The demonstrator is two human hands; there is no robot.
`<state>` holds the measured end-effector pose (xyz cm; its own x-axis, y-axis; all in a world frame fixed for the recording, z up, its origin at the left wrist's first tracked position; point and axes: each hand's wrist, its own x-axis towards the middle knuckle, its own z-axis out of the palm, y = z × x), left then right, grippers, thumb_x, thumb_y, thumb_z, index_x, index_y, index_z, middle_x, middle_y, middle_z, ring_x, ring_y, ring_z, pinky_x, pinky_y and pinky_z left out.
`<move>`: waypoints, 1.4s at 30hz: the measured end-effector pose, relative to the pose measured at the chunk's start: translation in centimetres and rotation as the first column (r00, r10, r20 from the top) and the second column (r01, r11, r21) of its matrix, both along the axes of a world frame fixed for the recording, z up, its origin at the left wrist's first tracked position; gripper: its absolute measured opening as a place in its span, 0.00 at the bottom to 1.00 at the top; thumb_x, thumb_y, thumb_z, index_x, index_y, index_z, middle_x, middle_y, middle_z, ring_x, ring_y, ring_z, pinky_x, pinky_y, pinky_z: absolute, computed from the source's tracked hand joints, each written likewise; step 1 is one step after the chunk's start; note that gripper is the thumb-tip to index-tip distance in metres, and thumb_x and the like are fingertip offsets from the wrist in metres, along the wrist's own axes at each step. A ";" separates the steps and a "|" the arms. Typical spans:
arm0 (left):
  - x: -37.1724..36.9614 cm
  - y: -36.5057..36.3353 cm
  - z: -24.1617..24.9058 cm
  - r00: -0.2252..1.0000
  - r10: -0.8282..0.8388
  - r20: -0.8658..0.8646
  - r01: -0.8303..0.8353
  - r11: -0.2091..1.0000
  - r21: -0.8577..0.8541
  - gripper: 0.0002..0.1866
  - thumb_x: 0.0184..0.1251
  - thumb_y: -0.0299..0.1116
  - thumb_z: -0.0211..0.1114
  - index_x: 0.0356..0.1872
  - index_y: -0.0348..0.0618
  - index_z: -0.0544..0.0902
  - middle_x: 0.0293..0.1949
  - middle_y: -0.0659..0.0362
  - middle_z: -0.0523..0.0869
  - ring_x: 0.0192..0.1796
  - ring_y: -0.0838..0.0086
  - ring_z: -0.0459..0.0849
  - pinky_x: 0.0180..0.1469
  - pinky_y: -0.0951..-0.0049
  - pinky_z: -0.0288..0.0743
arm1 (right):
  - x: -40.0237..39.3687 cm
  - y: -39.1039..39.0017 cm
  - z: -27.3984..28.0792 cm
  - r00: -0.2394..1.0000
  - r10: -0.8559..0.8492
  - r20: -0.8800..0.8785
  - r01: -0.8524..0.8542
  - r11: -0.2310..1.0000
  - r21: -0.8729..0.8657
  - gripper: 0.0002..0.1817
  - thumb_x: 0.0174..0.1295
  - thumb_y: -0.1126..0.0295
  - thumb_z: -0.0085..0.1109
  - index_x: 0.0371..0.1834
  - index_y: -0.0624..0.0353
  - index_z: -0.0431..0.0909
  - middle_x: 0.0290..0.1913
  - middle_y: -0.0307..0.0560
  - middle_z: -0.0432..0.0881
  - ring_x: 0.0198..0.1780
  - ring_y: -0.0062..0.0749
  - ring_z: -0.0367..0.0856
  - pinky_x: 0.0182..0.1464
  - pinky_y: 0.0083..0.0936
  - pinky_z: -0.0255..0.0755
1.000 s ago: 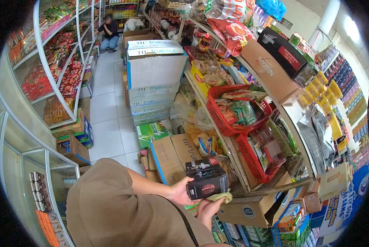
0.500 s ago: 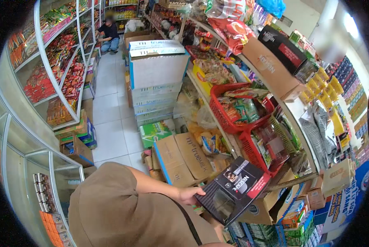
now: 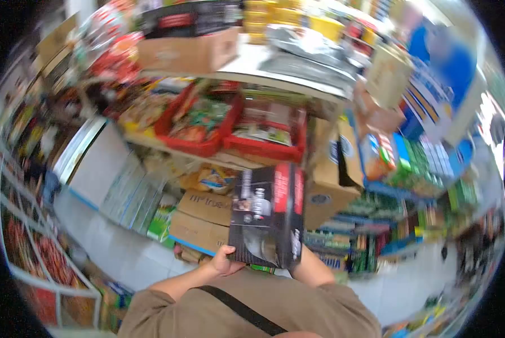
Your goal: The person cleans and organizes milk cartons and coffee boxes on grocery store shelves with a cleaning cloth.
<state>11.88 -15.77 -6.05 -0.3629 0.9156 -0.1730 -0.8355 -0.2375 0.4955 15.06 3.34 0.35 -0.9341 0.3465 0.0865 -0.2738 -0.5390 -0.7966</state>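
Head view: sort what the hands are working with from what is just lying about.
In hand:
- black and red box, upright
- left hand at its lower left corner
- right hand, hidden behind the box

Lying about:
- red baskets of packets on the shelf
- cardboard cartons on the floor
- open carton beside the box

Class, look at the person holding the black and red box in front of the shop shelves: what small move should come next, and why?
Probably steady the black and red box. The left hand grips its lower left corner, the right hand is hidden behind it, and it stands upright against the body, clear of the red baskets.
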 end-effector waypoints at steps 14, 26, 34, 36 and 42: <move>-3.8 2.3 -0.1 0.926 -0.377 -0.016 0.376 0.925 -0.054 0.40 0.37 0.46 0.63 0.58 0.42 0.69 0.56 0.55 0.75 0.57 0.57 0.73 0.63 0.53 0.60 | 4.4 -0.2 -2.9 0.991 -0.117 0.058 0.110 0.987 0.113 0.34 0.64 0.42 0.37 0.62 0.58 0.61 0.58 0.49 0.69 0.60 0.40 0.67 0.61 0.37 0.64; -2.1 4.9 -0.9 0.896 -0.291 -0.336 0.283 0.956 -0.075 0.46 0.44 0.46 0.68 0.66 0.47 0.55 0.58 0.54 0.70 0.57 0.62 0.73 0.58 0.59 0.69 | 8.0 -1.2 -3.9 0.970 -0.223 0.096 0.212 0.971 0.114 0.36 0.63 0.40 0.38 0.63 0.59 0.61 0.59 0.49 0.69 0.61 0.40 0.67 0.61 0.37 0.64; -2.1 6.7 1.8 0.944 -0.193 -0.269 0.197 0.980 -0.011 0.42 0.44 0.51 0.70 0.58 0.45 0.61 0.45 0.59 0.73 0.49 0.70 0.75 0.50 0.67 0.74 | 5.3 0.6 -2.4 0.972 -0.192 0.135 0.182 0.980 0.083 0.37 0.62 0.39 0.38 0.63 0.59 0.61 0.59 0.50 0.69 0.61 0.40 0.66 0.61 0.37 0.64; -2.1 7.0 3.0 0.925 -0.107 -0.365 0.123 0.992 0.023 0.42 0.44 0.50 0.70 0.59 0.44 0.60 0.42 0.59 0.72 0.46 0.72 0.74 0.50 0.69 0.73 | 5.7 1.8 -1.9 0.952 -0.209 0.223 0.209 0.978 0.024 0.37 0.62 0.39 0.38 0.63 0.59 0.61 0.59 0.50 0.69 0.61 0.40 0.66 0.61 0.37 0.64; -3.8 5.4 3.2 0.884 0.001 -0.467 0.061 0.991 0.117 0.46 0.47 0.45 0.66 0.66 0.43 0.51 0.50 0.54 0.71 0.52 0.68 0.73 0.56 0.67 0.68 | 12.0 3.4 -2.9 0.992 0.034 -0.122 -0.040 0.998 -0.050 0.55 0.50 0.30 0.47 0.72 0.53 0.37 0.72 0.45 0.46 0.70 0.37 0.50 0.68 0.40 0.48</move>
<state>8.03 -10.42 -2.88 -0.3456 0.9301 0.1246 -0.5237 -0.3013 0.7968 27.08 6.71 -2.56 -0.9300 0.3189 0.1827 -0.3457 -0.5905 -0.7293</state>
